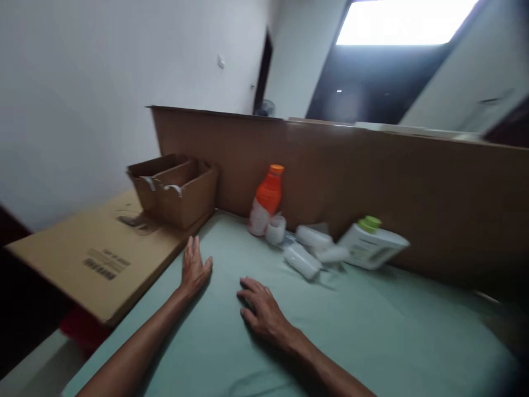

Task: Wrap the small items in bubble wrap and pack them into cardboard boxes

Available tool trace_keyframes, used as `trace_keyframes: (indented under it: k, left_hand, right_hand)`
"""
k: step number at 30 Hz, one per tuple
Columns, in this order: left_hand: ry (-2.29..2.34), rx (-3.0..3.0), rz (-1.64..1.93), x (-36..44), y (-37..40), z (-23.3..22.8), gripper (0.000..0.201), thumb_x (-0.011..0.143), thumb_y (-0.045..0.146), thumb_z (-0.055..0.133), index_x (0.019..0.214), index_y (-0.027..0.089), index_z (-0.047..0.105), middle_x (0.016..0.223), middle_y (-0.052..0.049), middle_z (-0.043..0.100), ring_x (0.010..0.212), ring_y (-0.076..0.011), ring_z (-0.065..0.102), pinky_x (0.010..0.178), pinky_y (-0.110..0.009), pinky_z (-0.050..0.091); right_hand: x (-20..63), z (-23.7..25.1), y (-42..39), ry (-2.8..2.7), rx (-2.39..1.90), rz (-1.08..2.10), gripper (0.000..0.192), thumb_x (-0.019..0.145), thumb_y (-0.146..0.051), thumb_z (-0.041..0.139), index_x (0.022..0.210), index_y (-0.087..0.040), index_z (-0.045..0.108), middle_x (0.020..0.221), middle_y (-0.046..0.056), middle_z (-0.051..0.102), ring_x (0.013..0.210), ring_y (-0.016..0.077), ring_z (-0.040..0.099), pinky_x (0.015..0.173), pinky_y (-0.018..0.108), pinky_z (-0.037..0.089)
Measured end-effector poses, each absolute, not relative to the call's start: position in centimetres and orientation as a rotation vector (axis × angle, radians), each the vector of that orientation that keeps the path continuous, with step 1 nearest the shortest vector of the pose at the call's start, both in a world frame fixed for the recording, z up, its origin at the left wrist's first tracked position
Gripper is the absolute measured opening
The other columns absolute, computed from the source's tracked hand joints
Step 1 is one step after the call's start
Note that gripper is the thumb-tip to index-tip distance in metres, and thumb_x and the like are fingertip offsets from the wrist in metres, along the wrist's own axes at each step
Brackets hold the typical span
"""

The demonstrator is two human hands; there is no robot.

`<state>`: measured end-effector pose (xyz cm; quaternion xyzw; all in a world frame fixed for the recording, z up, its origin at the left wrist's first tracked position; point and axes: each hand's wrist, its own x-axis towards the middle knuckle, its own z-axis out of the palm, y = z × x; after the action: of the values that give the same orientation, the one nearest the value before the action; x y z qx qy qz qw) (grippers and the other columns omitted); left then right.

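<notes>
My left hand (195,269) lies on the pale green tabletop (372,331), fingers stretched toward the back, close to the edge of a flat cardboard box (136,242). To its right is my right hand (261,309), resting on or just above the same surface with fingers spread and nothing in them. Beyond the hands stands an orange bottle (268,198) with a white lower label. Beside it are a white roll (276,229) and several white wrapped pieces, one a cylinder (302,261). A white jug with a green cap (372,245) leans at the right.
An open divided cardboard box (176,190) sits on the flat box at the left. A tall cardboard panel (397,187) runs along the back of the table. Behind it are a pale wall (103,71) and a bright window (407,22).
</notes>
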<state>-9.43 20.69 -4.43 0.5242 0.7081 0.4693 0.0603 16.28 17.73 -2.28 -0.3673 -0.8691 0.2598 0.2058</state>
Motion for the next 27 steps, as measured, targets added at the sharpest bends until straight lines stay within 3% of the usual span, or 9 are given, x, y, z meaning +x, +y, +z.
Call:
trace_keyframes:
  k: [4,8,12,16,19,24,25,27]
  left_hand:
    - [1.955,1.954,1.024,-4.4,16.6,-5.8,0.054,0.087,0.041,0.050,0.128,0.007,0.062,0.147,-0.024,0.050,0.145,-0.0413,0.035,0.120,-0.060,0.022]
    - [1.809,2.387,0.675,1.2,12.9,-7.1,0.059,0.095,0.048,0.037,0.135,0.011,0.059,0.151,-0.021,0.046,0.145,-0.0381,0.036,0.118,-0.058,0.027]
    - [1.521,2.649,0.599,6.9,9.3,-7.9,0.062,0.093,0.052,0.041,0.139,0.013,0.058,0.153,-0.022,0.045,0.144,-0.0385,0.039,0.117,-0.058,0.031]
    - [1.356,2.782,0.543,10.1,7.7,-8.6,0.061,0.091,0.053,0.047,0.139,0.017,0.059,0.153,-0.019,0.047,0.144,-0.0374,0.040,0.116,-0.059,0.032]
    - [1.370,2.797,0.533,10.5,7.9,-8.8,0.062,0.090,0.054,0.046,0.138,0.018,0.061,0.152,-0.018,0.049,0.143,-0.0371,0.042,0.115,-0.060,0.034]
    - [1.406,2.744,0.498,10.5,7.8,-7.6,0.061,0.090,0.054,0.049,0.138,0.018,0.061,0.152,-0.017,0.049,0.143,-0.0357,0.043,0.116,-0.059,0.034]
    - [1.410,2.727,0.494,10.6,7.7,-7.2,0.060,0.090,0.053,0.051,0.138,0.018,0.060,0.152,-0.017,0.049,0.143,-0.0354,0.043,0.116,-0.058,0.035]
    - [1.417,2.696,0.492,10.8,7.4,-6.4,0.060,0.089,0.053,0.053,0.139,0.019,0.060,0.152,-0.017,0.049,0.143,-0.0347,0.043,0.116,-0.057,0.035]
  right_hand:
    - [23.3,-1.8,10.2,-2.490,-1.184,0.578,0.047,0.087,-0.024,0.063,0.134,-0.021,0.061,0.150,0.013,0.052,0.141,0.0266,0.044,0.117,0.047,0.034]
    - [27.7,-1.3,4.0,-2.402,-1.316,0.614,0.048,0.091,-0.032,0.062,0.138,-0.022,0.058,0.152,0.010,0.051,0.143,0.0252,0.041,0.118,0.044,0.031]
    - [30.3,-2.2,-1.6,-2.322,-1.334,0.637,0.047,0.091,-0.035,0.061,0.136,-0.023,0.058,0.153,0.010,0.050,0.144,0.0255,0.040,0.118,0.044,0.031]
    - [34.2,-2.1,-4.6,-2.278,-1.321,0.542,0.031,0.091,-0.033,0.062,0.120,-0.026,0.067,0.135,0.004,0.066,0.136,0.0221,0.051,0.113,0.040,0.037]
    - [40.4,1.0,-5.1,-2.090,-1.549,0.165,0.027,0.090,-0.027,0.060,0.115,-0.023,0.069,0.129,0.008,0.069,0.130,0.0249,0.056,0.108,0.045,0.041]
    - [54.9,9.8,-5.9,-1.624,-2.086,-0.851,0.044,0.091,-0.028,0.054,0.132,-0.012,0.059,0.138,0.023,0.059,0.129,0.0374,0.053,0.098,0.056,0.042]
    - [57.9,11.0,-6.2,-1.532,-2.189,-0.987,0.045,0.091,-0.031,0.055,0.130,-0.009,0.059,0.133,0.027,0.062,0.124,0.0404,0.057,0.091,0.056,0.044]
    - [63.5,12.2,-6.8,-1.499,-2.350,-1.044,0.038,0.093,-0.039,0.053,0.112,-0.010,0.069,0.095,0.025,0.074,0.091,0.0372,0.069,0.071,0.048,0.047]
